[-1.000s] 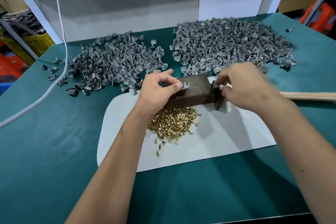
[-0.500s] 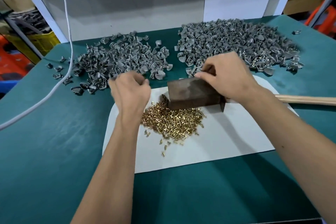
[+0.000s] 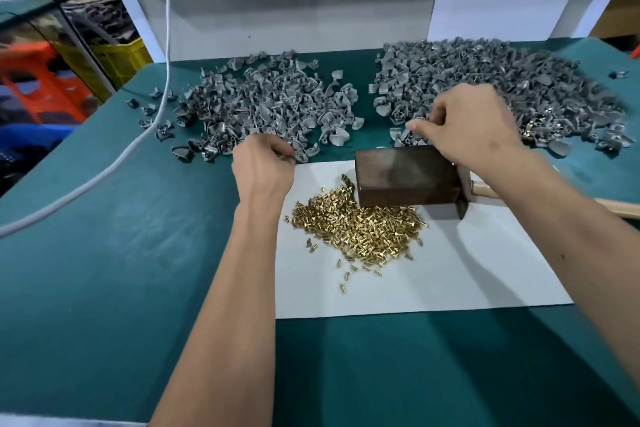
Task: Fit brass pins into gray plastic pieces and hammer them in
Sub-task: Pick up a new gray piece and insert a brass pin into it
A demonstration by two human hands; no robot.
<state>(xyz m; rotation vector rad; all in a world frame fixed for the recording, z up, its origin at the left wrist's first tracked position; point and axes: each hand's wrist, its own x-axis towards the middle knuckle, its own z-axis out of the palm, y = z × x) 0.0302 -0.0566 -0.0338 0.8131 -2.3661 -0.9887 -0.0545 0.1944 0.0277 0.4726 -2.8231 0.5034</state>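
Observation:
A dark metal block [image 3: 405, 177] stands on a white sheet [image 3: 450, 274], with a heap of brass pins [image 3: 360, 225] in front of it. My left hand [image 3: 263, 168] curls its fingers on a gray plastic piece [image 3: 300, 155] at the front edge of the left gray pile [image 3: 270, 104]. My right hand [image 3: 464, 125] hovers behind the block at the near edge of the right gray pile [image 3: 512, 80], fingertips pinched together on a small piece that is mostly hidden. A hammer [image 3: 485, 190] lies to the right of the block under my right forearm.
The green table [image 3: 121, 236] carries everything. A white cable [image 3: 162, 87] hangs down and runs off to the left. A gray back panel [image 3: 277, 10] closes the far side. Yellow and orange crates [image 3: 114, 59] stand beyond the left edge. A stray gray piece [image 3: 619, 74] lies far right.
My left hand left the block and went to the left pile. My right hand lifted off the block's top and moved back toward the right pile. The camera view shifted slightly.

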